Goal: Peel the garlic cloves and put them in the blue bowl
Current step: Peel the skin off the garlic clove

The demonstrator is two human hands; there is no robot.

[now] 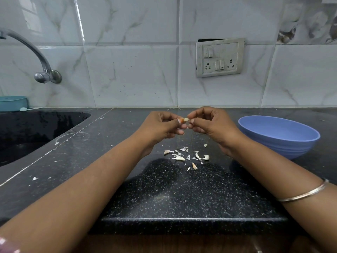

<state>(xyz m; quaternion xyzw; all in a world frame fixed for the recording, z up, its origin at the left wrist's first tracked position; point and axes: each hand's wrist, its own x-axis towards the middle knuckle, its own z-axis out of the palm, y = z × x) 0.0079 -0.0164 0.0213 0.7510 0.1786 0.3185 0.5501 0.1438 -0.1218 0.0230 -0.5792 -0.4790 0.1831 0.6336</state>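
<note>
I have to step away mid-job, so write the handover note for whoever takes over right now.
Left hand and right hand: both pinch one garlic clove between them above the counter, mid-peel.
Blue bowl: on the counter to the right; no cloves visible in the part of its inside that shows.
Peel scraps lie below the hands; a few pieces there may be whole cloves, hard to tell.
Done: some peeling.
Left: finish this clove, drop it in the bowl, check the pile for more.
</note>
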